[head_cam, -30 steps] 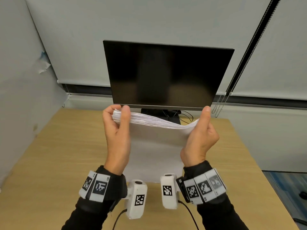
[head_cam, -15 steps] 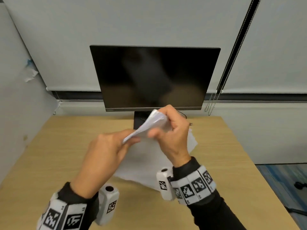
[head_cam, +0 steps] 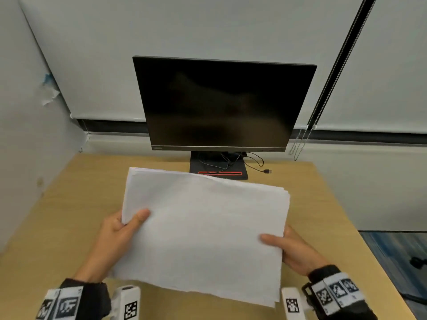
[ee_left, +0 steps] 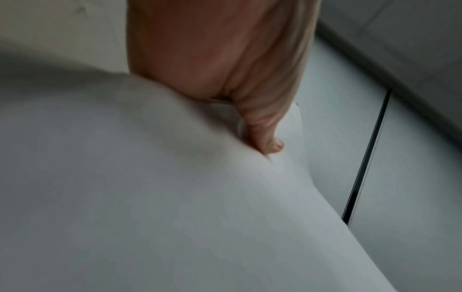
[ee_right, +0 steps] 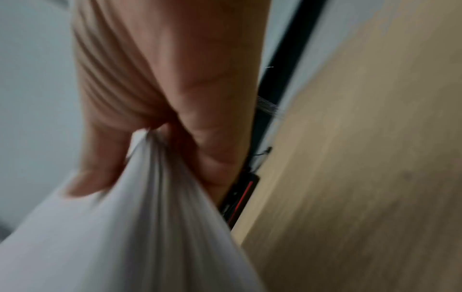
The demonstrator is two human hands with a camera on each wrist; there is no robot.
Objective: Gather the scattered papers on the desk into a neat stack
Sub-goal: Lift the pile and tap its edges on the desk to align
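Both my hands hold the stack of papers (head_cam: 203, 229) above the surface (head_cam: 323, 204), in front of the monitor (head_cam: 221, 105). My left hand (head_cam: 115, 236) pinches its left edge, thumb on top. My right hand (head_cam: 298, 250) grips the right edge, thumb on top, fingers underneath; sheet edges look roughly even.

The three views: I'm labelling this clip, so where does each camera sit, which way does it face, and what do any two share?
Head: worn on the head, faces forward and down at the paper stack, desk and monitor; shows the left hand, right hand and both sleeves.
Left wrist: sits under the left hand, looks along it; thumb presses the paper stack.
Right wrist: looks along the right hand; the fingers pinch the paper stack beside the desk.
All three share the paper stack; head and right wrist share the desk.
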